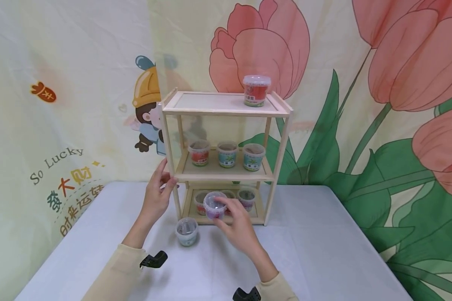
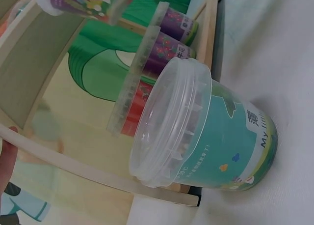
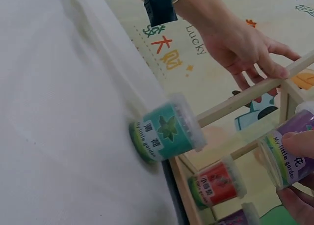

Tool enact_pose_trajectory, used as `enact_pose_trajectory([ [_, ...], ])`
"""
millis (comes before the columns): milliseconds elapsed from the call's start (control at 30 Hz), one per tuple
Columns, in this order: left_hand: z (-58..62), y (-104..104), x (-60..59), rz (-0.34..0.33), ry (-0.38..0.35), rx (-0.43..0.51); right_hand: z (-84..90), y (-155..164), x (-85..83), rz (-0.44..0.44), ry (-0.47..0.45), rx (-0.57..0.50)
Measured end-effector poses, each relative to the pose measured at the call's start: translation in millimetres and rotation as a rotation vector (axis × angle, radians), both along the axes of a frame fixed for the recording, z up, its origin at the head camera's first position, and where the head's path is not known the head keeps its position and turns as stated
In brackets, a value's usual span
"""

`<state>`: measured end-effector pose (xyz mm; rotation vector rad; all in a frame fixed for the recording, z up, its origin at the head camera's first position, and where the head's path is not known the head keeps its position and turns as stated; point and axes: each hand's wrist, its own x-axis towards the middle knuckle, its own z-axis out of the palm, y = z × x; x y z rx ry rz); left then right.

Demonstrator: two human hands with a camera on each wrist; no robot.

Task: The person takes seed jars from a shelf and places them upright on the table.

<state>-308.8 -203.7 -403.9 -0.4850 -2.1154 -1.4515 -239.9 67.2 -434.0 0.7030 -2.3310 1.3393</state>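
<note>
My right hand (image 1: 236, 221) pinches a small purple plastic tub (image 1: 214, 205) with a clear lid, held tilted in front of the bottom tier of a wooden shelf (image 1: 226, 177). In the right wrist view, this purple tub (image 3: 293, 151) has fingers and thumb on its sides. My left hand (image 1: 159, 190) holds the shelf's left front post at middle-tier height, thumb against the wood. A teal tub (image 1: 187, 232) with a clear lid stands upright on the table by the shelf's front left corner. Its label (image 2: 235, 141) reads "My little".
Behind the held tub, the bottom tier bears a red tub (image 1: 200, 203) and purple ones (image 1: 246, 199), partly hidden. A red tub (image 1: 199, 153) and two teal tubs (image 1: 227, 155) stand on the middle tier. Another red tub (image 1: 256, 91) tops the shelf. A printed cloth hangs behind.
</note>
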Motion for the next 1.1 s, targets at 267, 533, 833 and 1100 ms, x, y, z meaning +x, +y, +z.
enact_pose_trajectory([
  [267, -0.2, -0.1, -1.1, 0.008, 0.031, 0.005, -24.6, -9.4, -5.2, -0.020, -0.056, -0.026],
  [533, -1.7, 0.3, -1.7, -0.009, 0.054, 0.027, -42.0, -14.6, -5.7, -0.051, -0.120, 0.000],
  [833, -1.9, -1.7, -1.3, 0.018, 0.030, 0.005, -55.4, -20.2, -5.7, -0.056, -0.157, 0.012],
  [1100, -1.5, 0.6, -0.2, 0.006, 0.023, 0.002, -68.2, -19.6, -6.4, -0.066, -0.132, 0.057],
])
